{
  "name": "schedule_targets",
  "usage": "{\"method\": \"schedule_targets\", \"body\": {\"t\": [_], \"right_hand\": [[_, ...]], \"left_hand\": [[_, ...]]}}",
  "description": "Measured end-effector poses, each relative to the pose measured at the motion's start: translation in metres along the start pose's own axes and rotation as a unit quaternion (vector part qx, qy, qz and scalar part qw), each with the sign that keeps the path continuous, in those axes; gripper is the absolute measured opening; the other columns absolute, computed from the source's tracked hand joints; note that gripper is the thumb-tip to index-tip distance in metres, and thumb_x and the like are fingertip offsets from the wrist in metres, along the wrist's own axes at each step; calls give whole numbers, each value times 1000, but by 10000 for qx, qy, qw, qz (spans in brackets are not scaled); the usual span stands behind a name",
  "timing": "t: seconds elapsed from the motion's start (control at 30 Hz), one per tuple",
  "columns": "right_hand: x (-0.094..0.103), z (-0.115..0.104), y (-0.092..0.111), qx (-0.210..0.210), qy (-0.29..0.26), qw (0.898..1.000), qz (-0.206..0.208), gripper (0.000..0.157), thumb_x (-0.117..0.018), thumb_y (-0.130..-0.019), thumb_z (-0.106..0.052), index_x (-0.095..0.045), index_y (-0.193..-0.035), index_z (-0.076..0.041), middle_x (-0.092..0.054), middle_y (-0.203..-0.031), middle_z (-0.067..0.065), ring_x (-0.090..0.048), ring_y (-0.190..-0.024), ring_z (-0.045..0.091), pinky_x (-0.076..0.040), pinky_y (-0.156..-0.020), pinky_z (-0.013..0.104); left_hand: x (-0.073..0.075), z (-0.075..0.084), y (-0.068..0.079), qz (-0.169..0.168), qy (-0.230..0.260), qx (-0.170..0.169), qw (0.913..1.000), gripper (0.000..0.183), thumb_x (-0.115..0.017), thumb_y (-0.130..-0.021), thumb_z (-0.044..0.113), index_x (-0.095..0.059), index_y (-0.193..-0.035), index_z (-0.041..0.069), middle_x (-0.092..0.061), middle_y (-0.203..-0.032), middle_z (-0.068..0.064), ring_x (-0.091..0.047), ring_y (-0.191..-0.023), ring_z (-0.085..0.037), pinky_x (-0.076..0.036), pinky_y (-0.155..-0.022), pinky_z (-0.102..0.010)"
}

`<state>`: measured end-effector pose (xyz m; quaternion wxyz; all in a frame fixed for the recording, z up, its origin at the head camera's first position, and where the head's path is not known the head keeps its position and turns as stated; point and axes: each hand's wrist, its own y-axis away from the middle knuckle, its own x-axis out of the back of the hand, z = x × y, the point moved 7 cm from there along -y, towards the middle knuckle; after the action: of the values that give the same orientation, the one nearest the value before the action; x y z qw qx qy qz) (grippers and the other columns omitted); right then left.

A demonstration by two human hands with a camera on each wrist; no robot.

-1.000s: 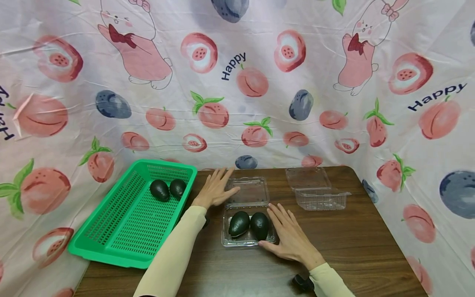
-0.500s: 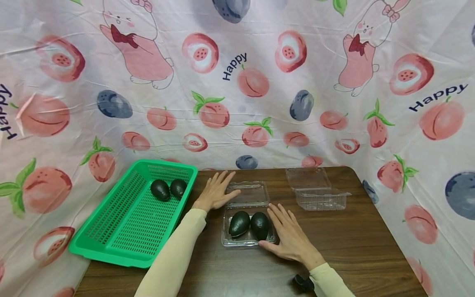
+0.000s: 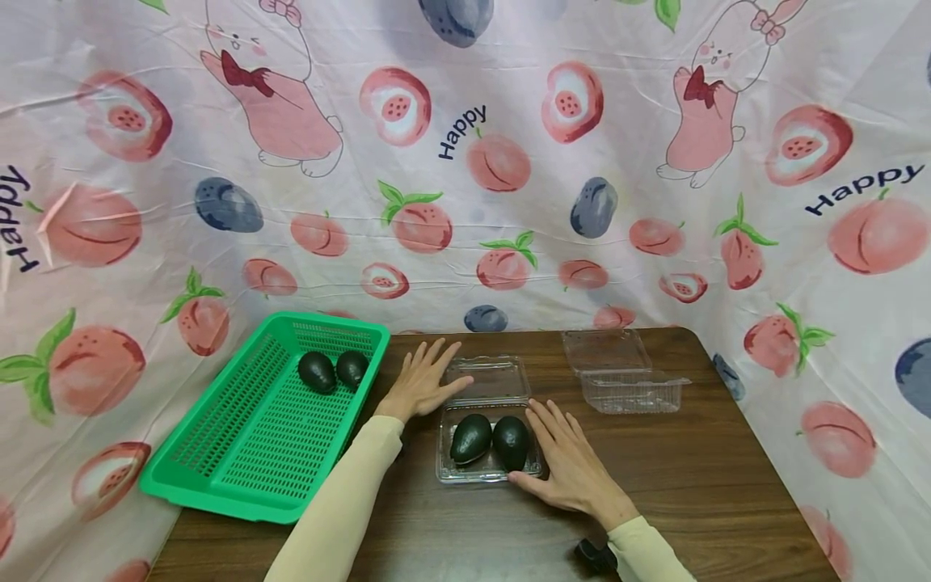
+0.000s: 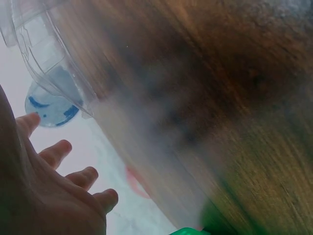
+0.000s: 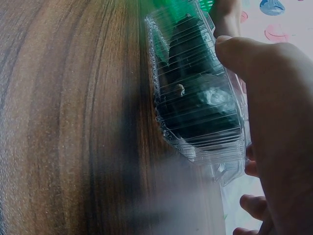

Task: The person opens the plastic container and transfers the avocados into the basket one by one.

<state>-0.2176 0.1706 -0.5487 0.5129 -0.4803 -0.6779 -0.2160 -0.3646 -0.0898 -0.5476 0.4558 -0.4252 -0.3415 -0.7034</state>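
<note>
A clear plastic clamshell box [image 3: 473,478] stands mid-table with its lid [image 3: 494,380] folded back, away from the person. Two dark green avocados, a left one [image 3: 470,439] and a right one [image 3: 511,443], lie side by side in its base. The left hand [image 3: 416,388], fingers spread and straight, is at the lid's left edge with the thumb over it; contact cannot be told. Along the base's right side lies the right hand [image 3: 575,470], fingers extended, thumb at the near right corner. Through the box wall, the right wrist view shows an avocado [image 5: 203,100].
A green perforated basket [image 3: 211,493] at the left holds two more avocados [image 3: 317,373]. Back right on the wooden table [image 3: 698,477] stands another clear clamshell box [image 3: 631,394], lid raised. Fruit-printed cloth [image 3: 436,174] hangs behind and beside the table.
The lid's far edge sits a little lower in the head view than a second ago, and the left fingers have dropped slightly with it. The right hand stays in place.
</note>
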Motion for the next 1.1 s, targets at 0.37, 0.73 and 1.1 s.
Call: {"method": "schedule_targets", "body": {"t": [0.37,0.73,1.1], "right_hand": [[0,-2,0,50,-14,10000,84,107,-74,-98,-74,-47,-169,1,-43,-181,20,-42,-165,53,-39,-129,77],[0,-2,0,17,-53,10000,23,108,-76,-96,-71,-45,-171,0,-41,-182,19,-40,-167,53,-38,-130,77],[2,-1,0,-92,-70,9999,-100,109,-75,-97,-71,-42,-173,-1,-37,-184,17,-37,-169,51,-35,-133,75]], "left_hand": [[4,12,10,87,-74,-165,9998,87,-56,-111,71,-29,-181,27,-24,-189,-18,-17,-175,-55,-13,-138,-80],[13,27,29,333,-60,-380,9987,87,-61,-108,69,-34,-180,27,-28,-188,-18,-18,-175,-53,-14,-138,-81],[16,41,49,416,-151,-626,9971,87,-60,-108,71,-35,-179,28,-28,-188,-15,-18,-176,-50,-16,-138,-79]]}}
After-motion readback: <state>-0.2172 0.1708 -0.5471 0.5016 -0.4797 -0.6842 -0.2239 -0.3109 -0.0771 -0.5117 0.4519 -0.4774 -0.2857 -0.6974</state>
